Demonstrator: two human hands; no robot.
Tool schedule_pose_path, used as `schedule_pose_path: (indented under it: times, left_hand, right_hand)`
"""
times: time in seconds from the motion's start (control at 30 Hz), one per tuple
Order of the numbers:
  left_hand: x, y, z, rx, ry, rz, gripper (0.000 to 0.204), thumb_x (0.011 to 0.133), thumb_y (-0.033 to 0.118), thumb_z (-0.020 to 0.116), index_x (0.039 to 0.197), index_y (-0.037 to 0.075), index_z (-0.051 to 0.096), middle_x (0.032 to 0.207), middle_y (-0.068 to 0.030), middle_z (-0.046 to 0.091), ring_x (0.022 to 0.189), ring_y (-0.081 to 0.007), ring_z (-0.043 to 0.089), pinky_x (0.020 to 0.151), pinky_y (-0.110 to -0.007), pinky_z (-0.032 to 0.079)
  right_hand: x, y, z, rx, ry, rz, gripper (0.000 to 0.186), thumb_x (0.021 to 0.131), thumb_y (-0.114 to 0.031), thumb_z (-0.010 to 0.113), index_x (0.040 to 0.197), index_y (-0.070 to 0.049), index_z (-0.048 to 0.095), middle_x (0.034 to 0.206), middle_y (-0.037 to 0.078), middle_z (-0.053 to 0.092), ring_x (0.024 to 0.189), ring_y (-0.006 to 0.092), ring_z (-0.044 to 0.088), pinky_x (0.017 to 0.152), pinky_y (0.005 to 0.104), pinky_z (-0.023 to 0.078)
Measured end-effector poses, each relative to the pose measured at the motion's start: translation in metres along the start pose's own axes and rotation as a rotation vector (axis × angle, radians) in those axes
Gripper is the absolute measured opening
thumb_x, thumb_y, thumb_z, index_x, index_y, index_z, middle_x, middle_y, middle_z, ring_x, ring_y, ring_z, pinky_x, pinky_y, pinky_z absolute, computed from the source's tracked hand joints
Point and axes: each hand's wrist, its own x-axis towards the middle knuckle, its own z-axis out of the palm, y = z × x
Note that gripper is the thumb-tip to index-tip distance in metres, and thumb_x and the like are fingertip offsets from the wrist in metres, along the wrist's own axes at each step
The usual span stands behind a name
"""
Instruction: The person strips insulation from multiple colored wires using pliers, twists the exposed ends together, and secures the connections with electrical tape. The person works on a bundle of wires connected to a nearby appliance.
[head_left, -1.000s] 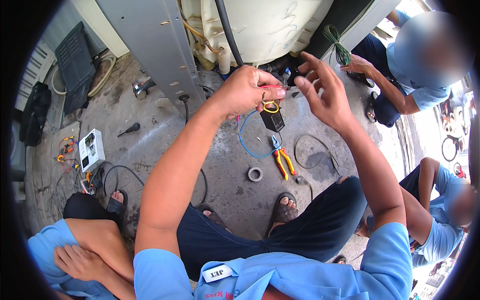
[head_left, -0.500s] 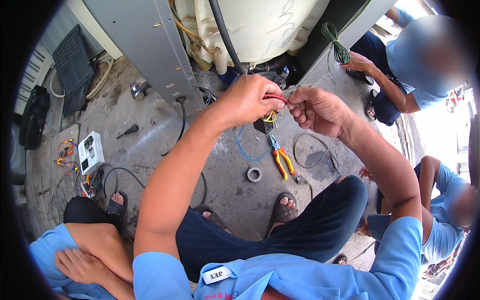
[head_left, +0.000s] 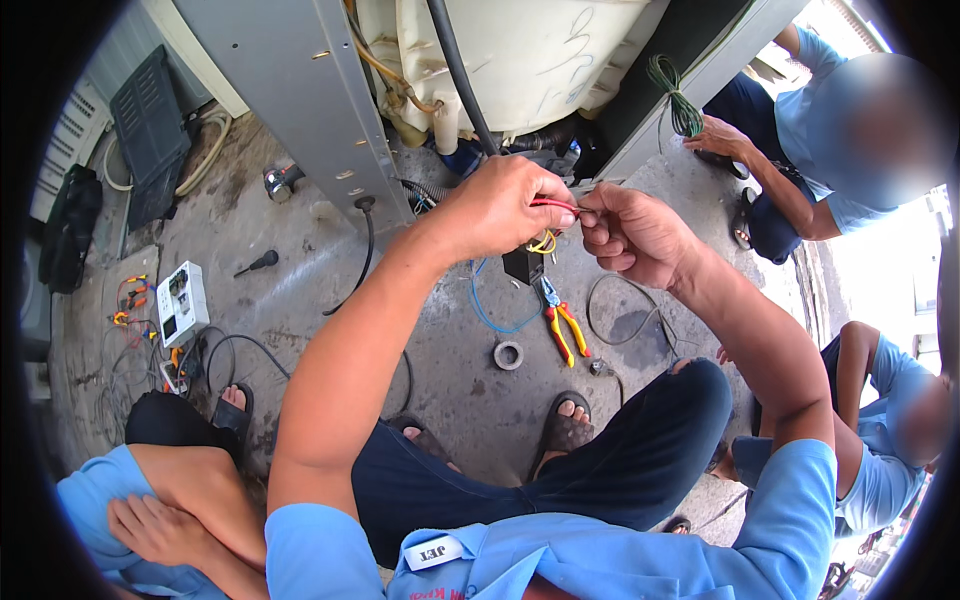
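Between the fingers of my left hand (head_left: 505, 205) runs a red wire (head_left: 555, 204), pinched near its end. My right hand (head_left: 640, 232) is closed at the wire's tip, thumb against forefinger, and the two hands almost touch. A black box (head_left: 523, 265) with yellow wires (head_left: 543, 242) hangs just below my left hand. Beneath it on the floor lie pliers (head_left: 565, 322) with red and yellow handles, and a blue wire (head_left: 488, 312) curves beside them. Behind my hands stands the opened grey cabinet (head_left: 270, 80) of a machine with a white tub (head_left: 520, 60) inside.
A roll of tape (head_left: 508, 355) and a grey cable (head_left: 640, 290) lie on the floor. To the left are a screwdriver (head_left: 257, 263), a white box with a display (head_left: 182, 305) and tangled leads. Co-workers sit at both sides; one holds a coil of green wire (head_left: 685, 115).
My right hand has shifted slightly down, its fingers still at the tip of the red wire. The left hand keeps its pinch. The view has moved slightly.
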Motion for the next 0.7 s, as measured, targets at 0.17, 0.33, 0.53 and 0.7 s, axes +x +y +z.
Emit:
schedule_pose_path:
  times: [0.17,0.33,0.53,0.7]
  left_hand:
    - [0.002,-0.001,-0.006,-0.106,-0.034,-0.071,0.021,0.089,0.019,0.071,0.095,-0.001,0.072,0.061,0.0009,0.055,0.059,-0.0069,0.046,0.056,-0.028,0.039]
    - [0.003,0.004,-0.01,-0.13,-0.068,-0.099,0.019,0.089,0.018,0.071,0.094,-0.001,0.073,0.06,0.0033,0.052,0.057,-0.0048,0.042,0.052,-0.027,0.035]
    - [0.002,-0.005,-0.004,-0.027,0.024,0.0,0.021,0.089,0.021,0.072,0.093,0.0,0.073,0.058,0.0005,0.053,0.056,-0.0064,0.045,0.053,-0.027,0.037]
    - [0.002,-0.007,-0.01,-0.121,-0.054,-0.044,0.02,0.089,0.02,0.072,0.092,0.001,0.073,0.06,0.0019,0.055,0.058,-0.0057,0.047,0.054,-0.027,0.038]
  right_hand:
    - [-0.009,0.008,0.0,-0.751,0.34,-0.854,0.029,0.086,-0.025,0.072,0.101,-0.003,0.064,0.083,0.006,0.058,0.067,0.017,0.055,0.055,0.0304,0.047]
    - [0.001,0.014,-0.009,-1.323,0.304,-1.35,0.029,0.074,-0.009,0.075,0.1,-0.001,0.065,0.091,0.009,0.057,0.08,0.0267,0.057,0.068,0.0378,0.053]
    - [-0.006,0.0,-0.007,-0.44,0.051,-0.444,0.028,0.093,-0.026,0.066,0.104,-0.001,0.065,0.089,0.006,0.059,0.066,0.0134,0.055,0.055,0.0259,0.046]
    - [-0.013,0.0,-0.009,-1.242,0.281,-1.178,0.036,0.087,-0.019,0.068,0.117,0.001,0.062,0.101,0.01,0.061,0.075,0.0196,0.06,0.066,0.0303,0.052]
